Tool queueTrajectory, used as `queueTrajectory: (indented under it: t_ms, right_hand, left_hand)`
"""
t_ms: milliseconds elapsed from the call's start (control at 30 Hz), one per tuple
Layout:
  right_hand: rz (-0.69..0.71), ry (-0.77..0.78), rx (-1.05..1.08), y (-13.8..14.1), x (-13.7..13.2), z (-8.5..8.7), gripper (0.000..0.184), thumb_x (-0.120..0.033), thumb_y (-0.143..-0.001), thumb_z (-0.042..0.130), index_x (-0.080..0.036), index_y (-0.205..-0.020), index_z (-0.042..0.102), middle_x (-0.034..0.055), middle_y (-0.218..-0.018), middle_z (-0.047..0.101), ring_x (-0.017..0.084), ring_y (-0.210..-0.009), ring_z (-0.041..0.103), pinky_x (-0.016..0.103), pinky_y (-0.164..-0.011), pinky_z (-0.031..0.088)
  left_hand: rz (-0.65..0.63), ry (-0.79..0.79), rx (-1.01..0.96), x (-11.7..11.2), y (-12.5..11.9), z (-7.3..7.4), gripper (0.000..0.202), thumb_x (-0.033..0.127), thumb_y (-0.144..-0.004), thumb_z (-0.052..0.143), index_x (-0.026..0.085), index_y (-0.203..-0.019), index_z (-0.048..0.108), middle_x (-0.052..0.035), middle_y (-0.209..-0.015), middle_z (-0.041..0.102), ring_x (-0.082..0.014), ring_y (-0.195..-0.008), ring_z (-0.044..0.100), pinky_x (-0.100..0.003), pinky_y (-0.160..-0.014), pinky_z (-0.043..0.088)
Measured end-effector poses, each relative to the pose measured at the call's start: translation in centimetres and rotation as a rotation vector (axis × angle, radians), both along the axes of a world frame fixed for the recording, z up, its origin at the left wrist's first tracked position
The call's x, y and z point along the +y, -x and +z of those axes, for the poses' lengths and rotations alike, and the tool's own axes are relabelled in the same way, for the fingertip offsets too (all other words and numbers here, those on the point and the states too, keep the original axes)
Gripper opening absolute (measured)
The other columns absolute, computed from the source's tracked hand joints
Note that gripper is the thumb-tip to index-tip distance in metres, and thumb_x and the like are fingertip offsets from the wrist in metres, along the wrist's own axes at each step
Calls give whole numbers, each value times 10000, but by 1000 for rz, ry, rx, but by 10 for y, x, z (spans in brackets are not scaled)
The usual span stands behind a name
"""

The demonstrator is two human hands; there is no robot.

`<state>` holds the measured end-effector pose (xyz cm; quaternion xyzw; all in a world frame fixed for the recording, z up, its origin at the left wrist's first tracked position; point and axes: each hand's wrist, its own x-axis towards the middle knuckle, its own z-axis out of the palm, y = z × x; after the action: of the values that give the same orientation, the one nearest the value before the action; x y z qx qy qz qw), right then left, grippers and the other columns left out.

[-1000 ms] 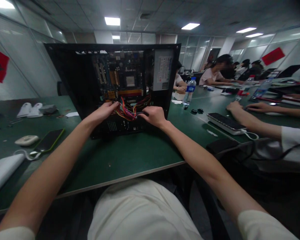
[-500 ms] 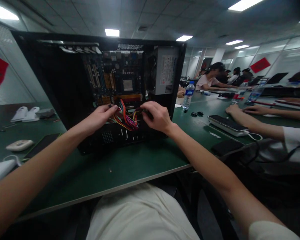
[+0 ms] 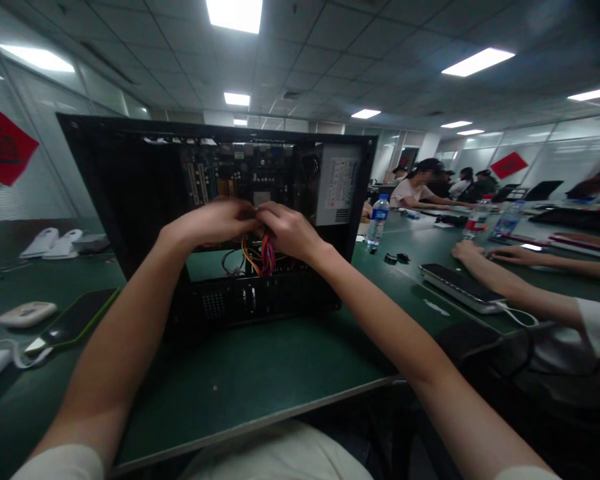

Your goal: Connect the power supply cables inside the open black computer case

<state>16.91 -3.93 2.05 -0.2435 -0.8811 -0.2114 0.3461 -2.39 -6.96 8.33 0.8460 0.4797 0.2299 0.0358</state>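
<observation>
An open black computer case (image 3: 113,200) stands on the green table, its inside facing me. My right hand (image 3: 293,232) is closed around the upper part of a bundle of multicoloured power cables (image 3: 267,259), which hangs down below the fingers. My left hand (image 3: 207,223) meets it from the left, palm down, fingers bent in at the top of the bundle; its fingertips are blurred and partly hidden. Behind the hands is the motherboard (image 3: 225,175), partly covered by them. The grey power supply (image 3: 339,187) sits at the upper right inside the case.
On the left lie a phone (image 3: 83,319), a pale rounded case (image 3: 27,315) and white slippers (image 3: 53,243). On the right stand a water bottle (image 3: 377,220), small black parts (image 3: 397,258) and a phone on a white box (image 3: 463,287). A co-worker's arms (image 3: 505,273) rest nearby.
My hands were apart with the cables spread between them; now they are together higher up, the left having moved right and over. My view has tilted upward.
</observation>
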Motion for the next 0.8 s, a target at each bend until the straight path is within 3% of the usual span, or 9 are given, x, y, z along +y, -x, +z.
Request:
queueTrajectory:
  t_ms: [67, 167, 367, 467, 600, 800]
  right_hand:
    - [-8, 41, -9, -3, 1, -9, 244, -225, -1040, 450, -154, -1178, 638, 137, -1257, 608, 242, -1150, 583, 356, -949, 476]
    - [-105, 145, -46, -9, 8, -17, 192, -205, -1006, 525, -123, -1118, 657, 140, -1168, 646, 233, -1040, 624, 322, -863, 477]
    - [-249, 200, -114, -7, 26, -9, 174, -154, -928, 594, -109, -1073, 679, 150, -1129, 675, 244, -1014, 650, 302, -812, 468]
    - [-294, 203, -132, 3, 24, -8, 197, -167, -919, 599, -106, -1083, 688, 174, -1129, 688, 274, -1016, 669, 324, -808, 486]
    - [-304, 242, -136, 13, 18, -21, 209, -173, -904, 601, -122, -1077, 706, 186, -1138, 698, 298, -1033, 679, 344, -827, 506]
    - [-270, 282, -134, 6, 15, -29, 236, -136, -858, 588, -107, -1045, 729, 194, -1106, 718, 311, -980, 695, 344, -754, 503]
  left_hand:
    - [-53, 49, -9, 7, 6, -4, 339, 452, -811, 660, 209, -1022, 769, -68, -908, 737, -264, -848, 664, -330, -778, 491]
    - [-71, 157, 8, 14, 18, -9, 358, 471, -847, 596, 213, -1004, 788, -75, -882, 740, -255, -816, 659, -321, -754, 497]
    - [-164, 232, -66, 2, 33, -1, 337, 316, -756, 617, 249, -1031, 802, -59, -1006, 770, -255, -906, 677, -302, -801, 518]
    - [-156, 254, 19, 0, 33, -1, 330, 242, -682, 629, 242, -958, 811, -56, -989, 776, -254, -905, 679, -294, -811, 524]
    - [-144, 245, 165, 6, 34, -6, 320, 207, -654, 613, 243, -905, 807, -51, -966, 776, -261, -911, 674, -300, -832, 518]
    - [-128, 290, 181, 6, 34, -7, 245, 223, -654, 722, 231, -882, 811, -40, -872, 763, -264, -886, 679, -302, -828, 505]
